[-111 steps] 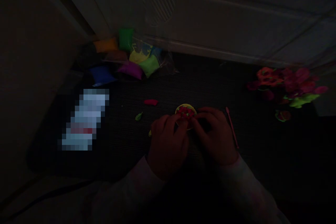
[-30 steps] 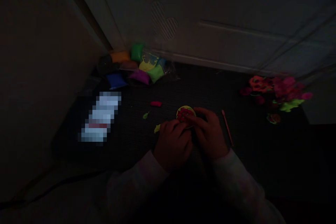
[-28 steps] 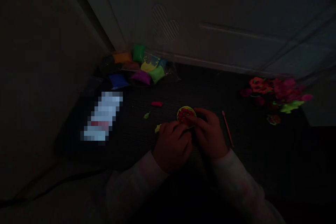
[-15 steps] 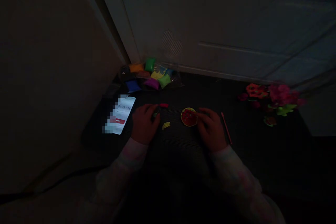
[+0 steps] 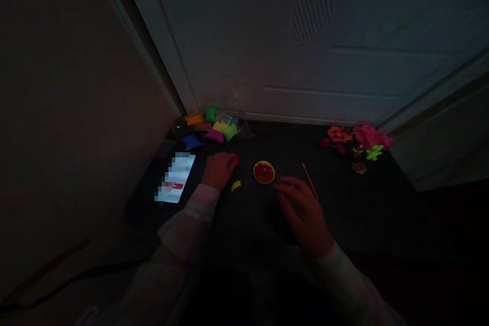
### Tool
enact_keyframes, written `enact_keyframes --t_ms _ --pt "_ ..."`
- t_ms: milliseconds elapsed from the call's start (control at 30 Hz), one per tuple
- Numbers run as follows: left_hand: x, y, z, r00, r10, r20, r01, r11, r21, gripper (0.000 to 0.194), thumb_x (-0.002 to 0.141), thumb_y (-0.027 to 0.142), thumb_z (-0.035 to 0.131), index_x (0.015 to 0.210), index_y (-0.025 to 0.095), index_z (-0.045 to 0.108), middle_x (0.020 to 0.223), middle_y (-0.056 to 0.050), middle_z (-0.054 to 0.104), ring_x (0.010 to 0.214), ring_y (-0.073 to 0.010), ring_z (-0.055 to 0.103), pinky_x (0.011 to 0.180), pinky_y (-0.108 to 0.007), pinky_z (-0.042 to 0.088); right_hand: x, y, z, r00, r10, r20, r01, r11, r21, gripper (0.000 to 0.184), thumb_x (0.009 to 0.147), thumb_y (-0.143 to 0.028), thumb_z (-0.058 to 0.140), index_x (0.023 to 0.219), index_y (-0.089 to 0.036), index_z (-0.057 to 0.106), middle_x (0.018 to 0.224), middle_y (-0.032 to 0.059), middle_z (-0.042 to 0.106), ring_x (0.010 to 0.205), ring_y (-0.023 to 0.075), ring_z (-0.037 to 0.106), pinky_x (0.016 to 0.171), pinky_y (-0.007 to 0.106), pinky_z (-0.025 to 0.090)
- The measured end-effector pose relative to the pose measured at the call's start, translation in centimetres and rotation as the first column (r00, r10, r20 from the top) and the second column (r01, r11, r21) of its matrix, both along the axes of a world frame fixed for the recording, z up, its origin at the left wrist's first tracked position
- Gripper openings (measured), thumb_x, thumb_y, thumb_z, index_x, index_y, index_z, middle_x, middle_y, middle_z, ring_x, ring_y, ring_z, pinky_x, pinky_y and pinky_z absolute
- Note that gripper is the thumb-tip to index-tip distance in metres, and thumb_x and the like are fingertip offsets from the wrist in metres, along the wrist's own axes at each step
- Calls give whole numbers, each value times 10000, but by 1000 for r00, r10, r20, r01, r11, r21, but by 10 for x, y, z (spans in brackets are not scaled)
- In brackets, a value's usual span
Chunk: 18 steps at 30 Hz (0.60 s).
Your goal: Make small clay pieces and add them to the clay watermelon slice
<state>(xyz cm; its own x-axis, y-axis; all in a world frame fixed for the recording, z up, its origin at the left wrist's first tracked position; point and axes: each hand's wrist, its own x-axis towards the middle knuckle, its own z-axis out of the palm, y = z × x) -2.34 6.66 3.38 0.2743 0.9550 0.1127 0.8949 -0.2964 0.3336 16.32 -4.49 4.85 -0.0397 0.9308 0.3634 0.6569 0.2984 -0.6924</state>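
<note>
In the dim head view, my left hand (image 5: 218,170) rests on the dark table with its fingers curled. Its thumb and fingertips close on a small red clay piece (image 5: 235,160), mostly covered by them. My right hand (image 5: 301,209) is raised a little nearer to me, fingers apart and slightly blurred, with nothing visible in them. Just beyond its fingertips lies a round clay disc (image 5: 264,172), red on top with a yellow rim and small green bits. A crumpled yellow clay scrap (image 5: 236,185) sits between my left hand and the disc. To the right lies a thin pink stick tool (image 5: 310,181).
A lit phone (image 5: 178,178) lies at the left. Behind it are several colored clay packets (image 5: 214,135) in clear plastic. Bright clay flowers (image 5: 367,136) and a small round clay piece (image 5: 359,167) stand at the right. A pale door panel (image 5: 248,97) borders the table's back.
My right hand has drawn back from the disc toward me and opened. My left hand has moved forward onto the red piece. The camera view has tilted and shifted.
</note>
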Motion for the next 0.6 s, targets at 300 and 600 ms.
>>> enact_keyframes --t_ms 300,600 --pt "28 -80 -1 780 -222 585 328 941 -79 146 738 179 525 859 170 607 855 -29 623 803 -136 571 757 -258 443 -18 -3 -36 945 5 -328 -88 967 -238 269 746 -308 527 996 -214 550 946 49 583 863 163 541 772 311 440" --pt "28 -85 -27 779 -158 606 250 966 -70 135 737 150 514 831 155 611 804 -36 616 754 -129 572 701 -240 463 -17 -2 -47 948 37 -316 -109 971 -214 172 734 -260 543 886 -216 609 874 43 581 807 151 551 729 286 447"
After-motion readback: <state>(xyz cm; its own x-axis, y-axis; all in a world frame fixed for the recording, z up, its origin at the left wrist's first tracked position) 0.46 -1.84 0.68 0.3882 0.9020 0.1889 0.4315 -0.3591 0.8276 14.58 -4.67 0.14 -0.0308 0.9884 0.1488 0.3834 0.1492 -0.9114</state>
